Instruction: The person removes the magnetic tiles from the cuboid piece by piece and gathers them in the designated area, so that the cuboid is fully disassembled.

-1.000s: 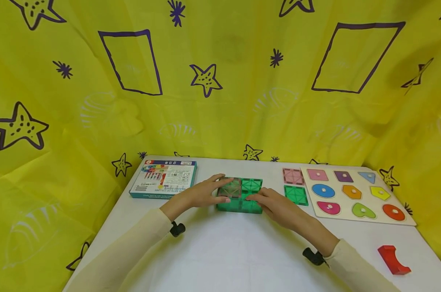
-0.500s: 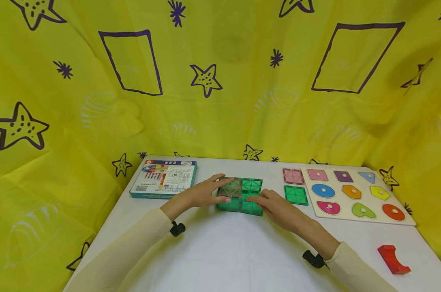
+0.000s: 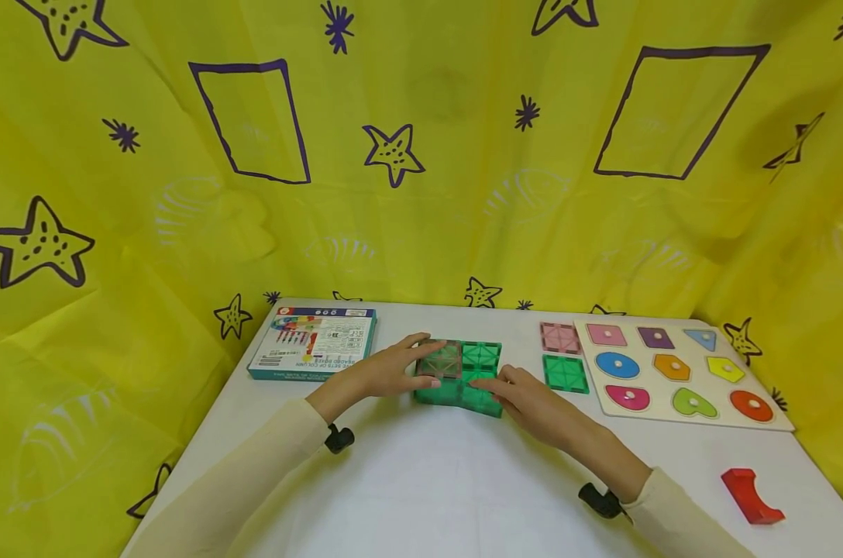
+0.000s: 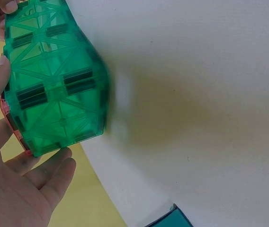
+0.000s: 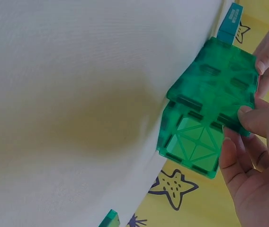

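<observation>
A box-like build of green see-through magnetic tiles (image 3: 438, 393) stands on the white table, with a reddish tile (image 3: 441, 361) on its top left. My left hand (image 3: 393, 370) grips the left end, thumb on the near side and fingers over the top and far side. At the right end, my right hand (image 3: 533, 397) pinches a green tile between thumb and fingers. In the right wrist view, the right-end section (image 5: 198, 142) stands at an angle to the rest of the build (image 5: 215, 80). The pinching fingertips are partly hidden.
A pink tile (image 3: 559, 337) and a green tile (image 3: 566, 373) lie to the right, beside a shape puzzle board (image 3: 599, 395). Front right is a red arch block (image 3: 751, 496). A flat box (image 3: 313, 341) lies back left. A yellow curtain (image 3: 421, 217) hangs behind.
The right part of the green build's near side has swung outward, toward me, bending the front. My right hand has shifted slightly nearer with it. The left hand keeps its place.
</observation>
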`<action>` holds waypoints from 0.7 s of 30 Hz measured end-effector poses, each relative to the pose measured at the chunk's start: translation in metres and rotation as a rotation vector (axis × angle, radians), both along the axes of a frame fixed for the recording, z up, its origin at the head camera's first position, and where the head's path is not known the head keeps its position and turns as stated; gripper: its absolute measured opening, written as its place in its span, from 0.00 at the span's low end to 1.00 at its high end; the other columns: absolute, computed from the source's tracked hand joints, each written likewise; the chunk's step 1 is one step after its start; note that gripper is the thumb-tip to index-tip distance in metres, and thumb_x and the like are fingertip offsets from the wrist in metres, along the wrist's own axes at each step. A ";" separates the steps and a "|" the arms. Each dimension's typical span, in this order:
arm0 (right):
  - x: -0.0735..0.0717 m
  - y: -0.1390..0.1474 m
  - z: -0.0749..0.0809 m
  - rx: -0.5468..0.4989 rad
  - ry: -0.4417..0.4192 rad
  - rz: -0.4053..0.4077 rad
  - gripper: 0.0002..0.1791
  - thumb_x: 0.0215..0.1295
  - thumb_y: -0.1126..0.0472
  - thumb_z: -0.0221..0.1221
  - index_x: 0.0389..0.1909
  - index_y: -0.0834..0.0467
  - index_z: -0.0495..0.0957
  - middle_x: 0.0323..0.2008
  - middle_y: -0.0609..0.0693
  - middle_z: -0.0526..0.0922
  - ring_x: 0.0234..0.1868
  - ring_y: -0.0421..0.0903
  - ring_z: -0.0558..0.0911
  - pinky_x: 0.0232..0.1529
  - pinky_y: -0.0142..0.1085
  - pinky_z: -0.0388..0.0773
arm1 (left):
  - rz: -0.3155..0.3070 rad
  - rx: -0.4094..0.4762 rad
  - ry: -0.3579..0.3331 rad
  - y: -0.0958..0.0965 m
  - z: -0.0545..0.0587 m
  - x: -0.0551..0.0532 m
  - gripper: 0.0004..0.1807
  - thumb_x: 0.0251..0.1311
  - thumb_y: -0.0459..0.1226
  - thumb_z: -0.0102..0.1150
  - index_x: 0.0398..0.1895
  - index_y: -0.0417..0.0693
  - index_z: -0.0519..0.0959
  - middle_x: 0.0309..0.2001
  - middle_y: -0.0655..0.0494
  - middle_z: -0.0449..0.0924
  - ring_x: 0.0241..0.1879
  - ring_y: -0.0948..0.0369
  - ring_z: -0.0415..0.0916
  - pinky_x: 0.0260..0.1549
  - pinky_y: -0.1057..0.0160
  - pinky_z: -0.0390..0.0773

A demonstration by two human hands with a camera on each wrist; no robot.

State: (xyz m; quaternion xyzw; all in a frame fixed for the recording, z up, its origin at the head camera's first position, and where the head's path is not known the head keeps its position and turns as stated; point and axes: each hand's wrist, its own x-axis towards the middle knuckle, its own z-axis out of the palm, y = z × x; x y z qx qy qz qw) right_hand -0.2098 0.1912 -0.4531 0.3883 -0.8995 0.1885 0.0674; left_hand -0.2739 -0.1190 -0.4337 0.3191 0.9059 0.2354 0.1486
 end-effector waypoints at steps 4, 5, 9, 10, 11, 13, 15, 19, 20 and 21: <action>0.002 -0.001 0.001 0.012 -0.026 -0.011 0.25 0.74 0.69 0.63 0.68 0.50 0.81 0.37 0.42 0.71 0.37 0.38 0.70 0.38 0.30 0.75 | -0.001 0.002 0.001 0.000 0.000 0.000 0.42 0.75 0.58 0.58 0.86 0.66 0.54 0.86 0.44 0.44 0.81 0.40 0.55 0.72 0.34 0.65; 0.002 -0.002 0.001 0.014 -0.030 -0.012 0.25 0.74 0.69 0.63 0.68 0.50 0.80 0.37 0.42 0.71 0.37 0.38 0.70 0.38 0.30 0.75 | -0.002 0.002 0.001 0.000 -0.001 0.000 0.42 0.75 0.58 0.58 0.86 0.66 0.54 0.86 0.44 0.44 0.81 0.40 0.55 0.72 0.34 0.66; 0.003 -0.002 0.001 0.016 -0.018 -0.011 0.25 0.73 0.70 0.64 0.68 0.51 0.81 0.36 0.41 0.71 0.36 0.37 0.69 0.37 0.29 0.74 | -0.004 -0.006 0.003 0.000 -0.002 -0.001 0.42 0.75 0.59 0.58 0.86 0.66 0.53 0.86 0.44 0.43 0.81 0.40 0.55 0.72 0.34 0.66; 0.003 -0.002 0.001 0.014 -0.008 -0.008 0.25 0.72 0.70 0.64 0.68 0.51 0.81 0.36 0.41 0.71 0.36 0.37 0.69 0.37 0.29 0.74 | -0.003 -0.007 0.002 0.000 -0.001 -0.001 0.42 0.75 0.59 0.58 0.86 0.66 0.53 0.86 0.44 0.43 0.81 0.40 0.55 0.72 0.35 0.66; 0.003 -0.002 0.001 0.012 0.002 -0.005 0.25 0.71 0.71 0.65 0.67 0.52 0.81 0.35 0.41 0.71 0.35 0.37 0.69 0.37 0.29 0.74 | -0.004 -0.008 0.003 0.000 -0.001 -0.001 0.42 0.75 0.59 0.58 0.86 0.66 0.53 0.86 0.44 0.43 0.81 0.40 0.55 0.72 0.35 0.65; 0.003 -0.003 0.001 0.009 0.020 0.000 0.25 0.71 0.72 0.65 0.66 0.52 0.81 0.35 0.42 0.70 0.35 0.37 0.68 0.36 0.29 0.73 | -0.006 -0.007 0.002 0.000 -0.001 -0.001 0.42 0.75 0.59 0.58 0.86 0.66 0.53 0.86 0.44 0.43 0.81 0.41 0.55 0.72 0.35 0.65; 0.004 -0.003 0.002 0.010 0.030 0.003 0.25 0.70 0.72 0.66 0.66 0.52 0.82 0.34 0.42 0.70 0.35 0.38 0.68 0.36 0.29 0.73 | -0.007 -0.006 0.002 0.000 -0.001 -0.001 0.42 0.75 0.58 0.58 0.86 0.66 0.53 0.86 0.44 0.43 0.81 0.41 0.55 0.73 0.36 0.65; 0.007 -0.001 0.005 0.026 -0.011 -0.024 0.26 0.71 0.71 0.66 0.66 0.50 0.81 0.35 0.41 0.71 0.35 0.37 0.69 0.36 0.29 0.74 | -0.007 -0.003 0.000 0.000 -0.001 -0.001 0.42 0.75 0.58 0.58 0.86 0.66 0.53 0.86 0.44 0.43 0.81 0.41 0.54 0.73 0.36 0.65; 0.008 0.000 0.006 0.030 -0.026 -0.033 0.26 0.71 0.71 0.66 0.66 0.49 0.81 0.35 0.41 0.71 0.35 0.37 0.69 0.36 0.29 0.74 | -0.006 -0.003 -0.001 0.000 -0.001 -0.001 0.42 0.75 0.59 0.58 0.86 0.66 0.53 0.86 0.44 0.43 0.81 0.41 0.54 0.73 0.36 0.65; 0.009 0.001 0.007 0.033 -0.041 -0.041 0.26 0.71 0.70 0.65 0.67 0.49 0.81 0.35 0.41 0.71 0.36 0.37 0.69 0.36 0.29 0.74 | -0.005 -0.003 -0.002 0.000 -0.002 -0.001 0.42 0.75 0.59 0.58 0.86 0.66 0.53 0.86 0.44 0.43 0.81 0.41 0.54 0.73 0.36 0.65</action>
